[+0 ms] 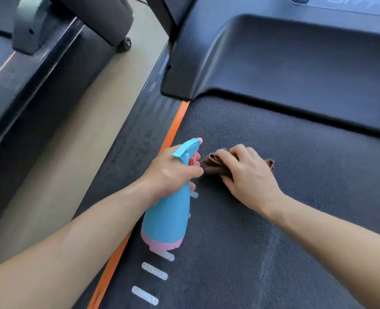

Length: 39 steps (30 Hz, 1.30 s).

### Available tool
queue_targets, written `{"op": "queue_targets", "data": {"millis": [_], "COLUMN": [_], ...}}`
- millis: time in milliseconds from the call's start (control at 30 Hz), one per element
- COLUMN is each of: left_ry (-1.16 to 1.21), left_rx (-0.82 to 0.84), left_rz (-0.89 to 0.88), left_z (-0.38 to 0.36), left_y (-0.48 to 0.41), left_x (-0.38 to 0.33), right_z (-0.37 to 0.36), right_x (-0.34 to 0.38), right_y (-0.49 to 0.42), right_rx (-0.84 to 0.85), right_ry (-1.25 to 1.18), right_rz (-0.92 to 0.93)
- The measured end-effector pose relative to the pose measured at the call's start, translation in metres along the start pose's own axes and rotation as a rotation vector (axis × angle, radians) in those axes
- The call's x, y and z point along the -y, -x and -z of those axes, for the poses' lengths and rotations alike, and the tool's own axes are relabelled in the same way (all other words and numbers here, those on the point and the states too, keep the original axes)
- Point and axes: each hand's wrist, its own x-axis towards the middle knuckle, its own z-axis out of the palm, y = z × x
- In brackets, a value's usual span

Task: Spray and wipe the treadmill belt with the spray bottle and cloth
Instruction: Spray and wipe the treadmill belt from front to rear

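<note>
Spray bottle sits over the left edge of the treadmill belt, just inside the orange strip; left hand is wrapped round its neck, a finger at the trigger. Long axis runs from the pink base near the viewer up to the head; nozzle points forward and right, toward the cloth. Right hand presses the bunched cloth onto the belt, fingers curled over it.

Risks, judged: nozzle is just beside the cloth, so spray may hit the hand rather than the belt; overshoot may wet the motor cover; the bunched cloth wipes only a narrow track.
</note>
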Motion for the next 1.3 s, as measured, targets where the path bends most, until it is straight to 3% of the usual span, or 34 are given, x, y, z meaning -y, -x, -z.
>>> {"op": "queue_targets", "data": {"millis": [133,333,733,867,1033,1300], "left_ry": [-0.024,-0.114,-0.283,-0.217,-0.281,-0.038], "left_rx": [0.042,0.081,0.055,0.082,-0.007,0.013], "left_rz": [-0.01,-0.031,-0.049,-0.005,0.028,0.003], "left_z": [-0.015,-0.041,-0.058,-0.051,-0.037,-0.018], "left_y": [-0.002,-0.008,-0.001,0.013,0.026,0.026], "left_x": [-0.01,-0.019,-0.02,-0.009,0.01,0.014], "right_z": [0.01,0.018,0.017,0.018,0.017,0.04], "right_x": [-0.005,-0.03,-0.006,-0.003,-0.002,-0.039], "right_y": [0.064,0.078,0.105,0.113,0.105,0.02], "right_rx": [0.051,-0.084,-0.064,-0.063,-0.104,-0.349], "right_ry": [0.045,0.067,0.038,0.035,0.012,-0.055], "right_rz": [0.066,-0.223,-0.197,-0.172,-0.209,-0.473]}}
